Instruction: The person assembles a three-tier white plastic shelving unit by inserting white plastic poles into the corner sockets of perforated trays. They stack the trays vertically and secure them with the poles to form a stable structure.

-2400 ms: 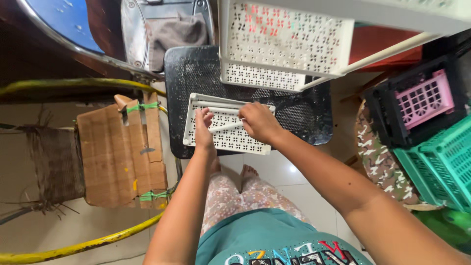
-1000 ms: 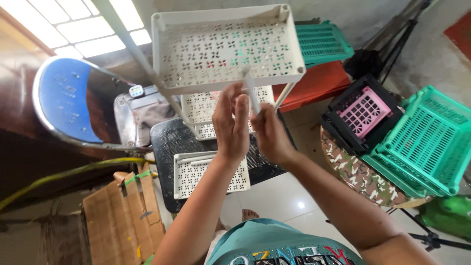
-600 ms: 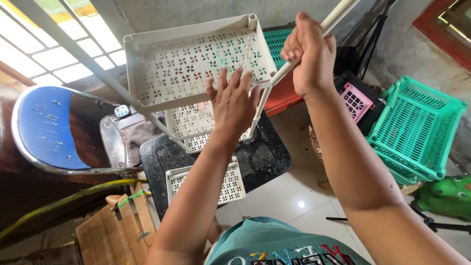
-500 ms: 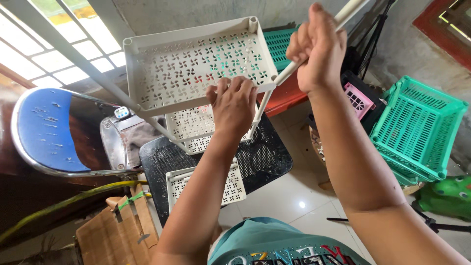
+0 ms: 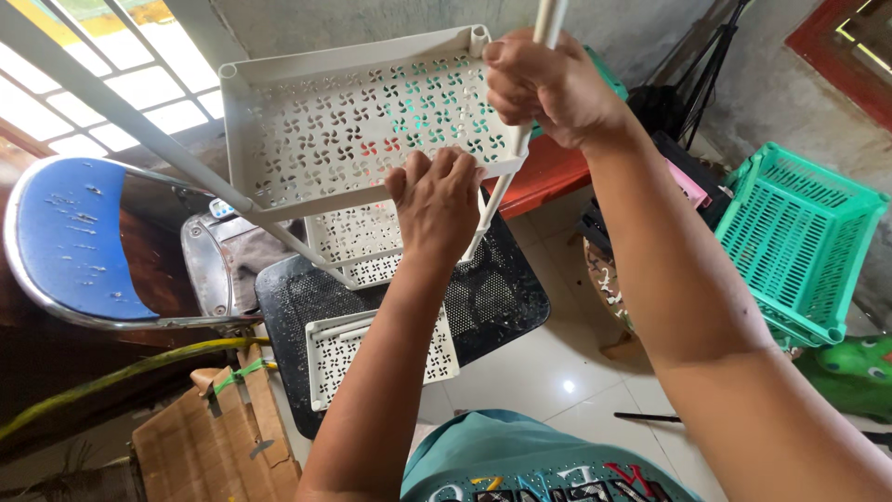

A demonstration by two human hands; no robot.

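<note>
A white perforated plastic shelf tray [image 5: 334,130] is held up on white poles in front of me. My left hand [image 5: 439,200] presses on the tray's near rim, fingers curled over the edge. My right hand [image 5: 548,84] is closed around a white upright pole [image 5: 550,17] at the tray's near right corner. A second white tray [image 5: 362,246] sits lower on the same poles. A third white tray [image 5: 381,353] with loose white rods lies on a black perforated stool seat [image 5: 492,297] below.
A blue metal chair [image 5: 65,232] stands at the left, with a cardboard box [image 5: 214,446] and a yellow hose [image 5: 121,376] below it. Green plastic baskets [image 5: 799,242] are at the right, a red surface [image 5: 548,172] beyond the trays, white tiled floor beneath.
I looked up from the stool. My right hand rose and gripped the pole at the top tray's corner, and my left hand settled on the tray's near rim.
</note>
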